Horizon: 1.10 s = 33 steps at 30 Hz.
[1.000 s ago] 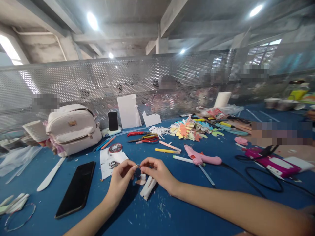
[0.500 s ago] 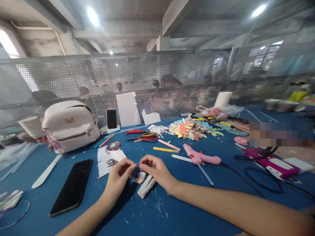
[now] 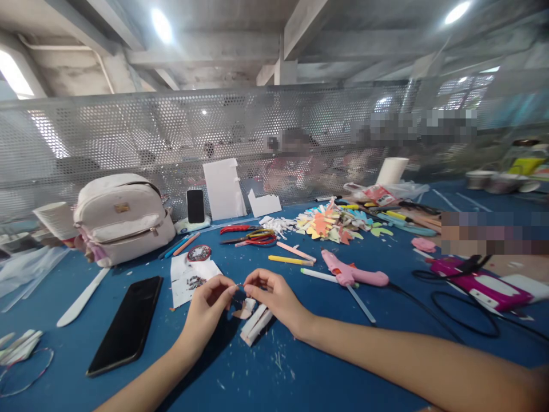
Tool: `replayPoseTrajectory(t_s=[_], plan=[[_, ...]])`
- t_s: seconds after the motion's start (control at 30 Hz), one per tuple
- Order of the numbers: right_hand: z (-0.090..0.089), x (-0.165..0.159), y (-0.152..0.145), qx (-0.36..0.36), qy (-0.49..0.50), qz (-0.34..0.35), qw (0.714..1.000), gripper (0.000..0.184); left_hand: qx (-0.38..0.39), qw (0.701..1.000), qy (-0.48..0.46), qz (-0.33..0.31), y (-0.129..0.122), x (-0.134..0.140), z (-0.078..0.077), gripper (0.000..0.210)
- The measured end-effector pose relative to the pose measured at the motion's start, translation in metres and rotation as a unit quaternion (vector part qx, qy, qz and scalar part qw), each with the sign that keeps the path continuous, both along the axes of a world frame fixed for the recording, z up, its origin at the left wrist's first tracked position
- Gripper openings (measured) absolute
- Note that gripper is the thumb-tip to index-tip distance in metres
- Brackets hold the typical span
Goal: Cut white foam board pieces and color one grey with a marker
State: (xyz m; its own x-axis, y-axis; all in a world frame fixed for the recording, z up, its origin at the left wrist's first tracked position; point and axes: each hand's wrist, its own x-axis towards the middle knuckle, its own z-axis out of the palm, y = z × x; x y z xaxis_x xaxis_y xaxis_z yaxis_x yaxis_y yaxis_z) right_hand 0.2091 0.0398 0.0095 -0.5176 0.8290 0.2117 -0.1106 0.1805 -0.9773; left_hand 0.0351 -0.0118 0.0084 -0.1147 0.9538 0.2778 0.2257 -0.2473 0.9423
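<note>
My left hand (image 3: 211, 303) and my right hand (image 3: 277, 298) are pinched close together above the table, fingertips nearly meeting. Between them is something tiny and thin, too small to name. Just below the fingers lie a crumpled beige scrap (image 3: 244, 309) and folded white paper strips (image 3: 256, 325), partly covered by my right hand. Beside my left hand a white paper sheet (image 3: 182, 286) carries a heap of small dark bits (image 3: 196, 282). A round red-rimmed dish (image 3: 199, 253) of similar bits sits at its top edge.
A pink glue gun (image 3: 355, 273) with its cord lies to the right, near markers (image 3: 290, 260). Red-handled pliers (image 3: 234, 229) and coloured paper cutouts (image 3: 328, 222) are behind. On the left are a black phone (image 3: 126, 326), a white knife (image 3: 81, 298) and a backpack (image 3: 122, 223).
Both hands keep nearly the same pinched pose, with only slight fingertip movement. The whole view has shifted a little.
</note>
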Motion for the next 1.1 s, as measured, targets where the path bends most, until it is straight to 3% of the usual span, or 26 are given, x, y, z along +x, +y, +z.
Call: replayPoseTrajectory(t_s=[0.63,1.1], plan=[[-0.0030,-0.0001,0.0015,-0.001,0.006,-0.016,1.000,0.026,-0.003,1.000,0.003,-0.009,0.0005,-0.0009,-0.0011,0.036],[-0.0011,0.0004,0.0016,0.057,0.008,-0.026,0.998,0.020,-0.019,1.000,0.003,-0.019,0.0030,-0.0012,-0.0057,0.036]])
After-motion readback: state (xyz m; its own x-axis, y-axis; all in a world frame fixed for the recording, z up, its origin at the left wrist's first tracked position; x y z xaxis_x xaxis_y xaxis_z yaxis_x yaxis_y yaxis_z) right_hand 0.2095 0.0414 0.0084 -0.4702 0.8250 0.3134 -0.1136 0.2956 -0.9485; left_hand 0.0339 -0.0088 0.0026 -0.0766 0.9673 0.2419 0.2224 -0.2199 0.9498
